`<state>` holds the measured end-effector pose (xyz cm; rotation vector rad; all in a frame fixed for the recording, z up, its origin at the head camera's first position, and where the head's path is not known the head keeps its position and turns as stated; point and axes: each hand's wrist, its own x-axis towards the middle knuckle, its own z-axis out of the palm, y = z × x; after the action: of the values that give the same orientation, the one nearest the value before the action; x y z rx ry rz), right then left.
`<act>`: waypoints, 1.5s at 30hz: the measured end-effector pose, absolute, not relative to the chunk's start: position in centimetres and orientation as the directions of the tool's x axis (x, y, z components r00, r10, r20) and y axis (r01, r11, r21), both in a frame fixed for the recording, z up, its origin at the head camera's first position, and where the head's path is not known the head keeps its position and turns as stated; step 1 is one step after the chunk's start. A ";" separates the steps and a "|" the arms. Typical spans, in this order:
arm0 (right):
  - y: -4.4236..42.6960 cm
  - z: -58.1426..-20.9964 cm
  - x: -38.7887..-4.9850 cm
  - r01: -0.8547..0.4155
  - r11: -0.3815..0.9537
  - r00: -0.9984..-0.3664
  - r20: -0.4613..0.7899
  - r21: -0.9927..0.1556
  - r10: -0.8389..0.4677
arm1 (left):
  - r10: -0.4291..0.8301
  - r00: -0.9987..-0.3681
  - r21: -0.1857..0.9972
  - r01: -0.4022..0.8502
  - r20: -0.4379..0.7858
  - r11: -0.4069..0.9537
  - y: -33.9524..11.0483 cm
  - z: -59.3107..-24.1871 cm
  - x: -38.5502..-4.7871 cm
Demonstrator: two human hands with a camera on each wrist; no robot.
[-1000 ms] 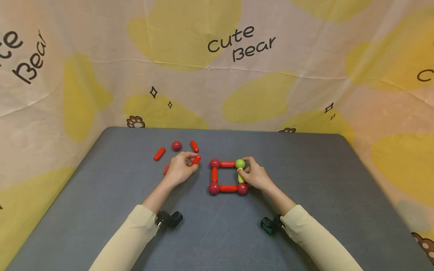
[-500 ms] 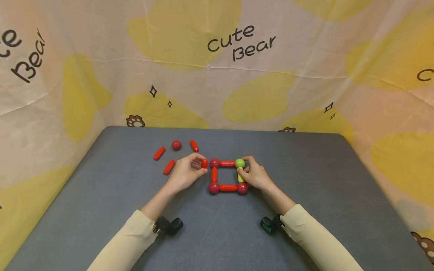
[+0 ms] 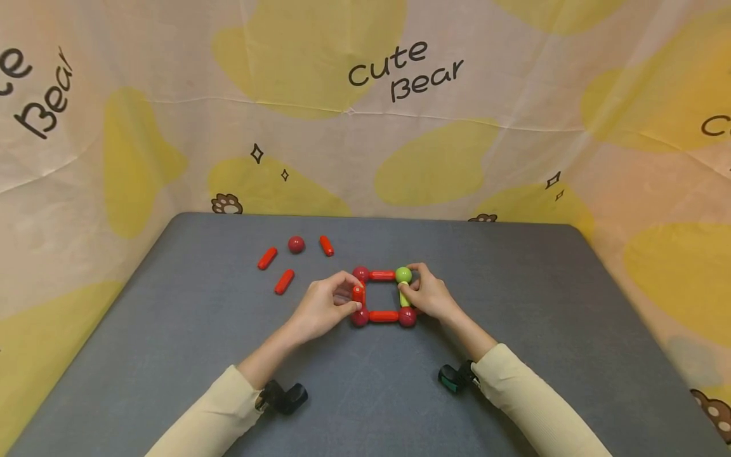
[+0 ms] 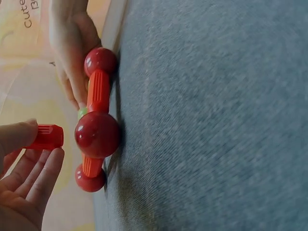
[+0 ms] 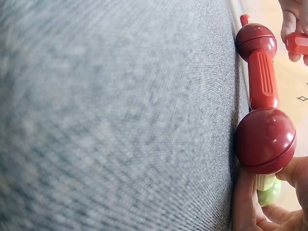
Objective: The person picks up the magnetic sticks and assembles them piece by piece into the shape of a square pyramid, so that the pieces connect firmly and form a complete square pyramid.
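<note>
My L hand [image 3: 325, 304] pinches a loose red stick [image 3: 358, 295] upright over the L side of the sq. frame [image 3: 384, 316], apart from the near-L ball [image 4: 97, 134]; R hand [image 3: 432, 297] grips the frame's green stick [image 3: 404, 295] on the bench [image 3: 502, 254]. I'd keep R steady, no squeezing (a shove could skew corners), & bring L's stick in slowly, end-on, fingertips clear of its lower tip.

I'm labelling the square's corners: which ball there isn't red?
The green ball, at the far-right corner beside the right hand; the other three corner balls are dark red.
</note>
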<state>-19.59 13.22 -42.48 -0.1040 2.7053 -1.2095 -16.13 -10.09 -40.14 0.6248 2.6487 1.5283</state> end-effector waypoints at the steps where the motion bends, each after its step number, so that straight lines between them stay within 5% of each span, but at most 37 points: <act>1: 13.2 -42.5 -19.6 0.007 0.668 -0.982 -0.131 -0.744 -0.136 | 0.358 -0.916 0.833 0.334 0.178 0.440 -10.1 -40.2 -16.1; 29: 13.5 -42.4 -18.9 0.024 0.662 -0.985 -0.130 -0.749 -0.111 | 0.401 -0.903 0.827 0.340 0.155 0.448 -10.8 -40.7 -16.3; 45: 14.7 -41.9 -15.9 -0.145 0.669 -0.953 -0.079 -0.729 -0.293 | 0.297 -0.945 0.761 0.290 0.134 0.581 -10.8 -42.2 -20.7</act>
<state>-15.85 14.66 -41.89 -0.3572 2.6940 -1.1523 -20.70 -10.76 -42.20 0.5179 2.7858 1.3381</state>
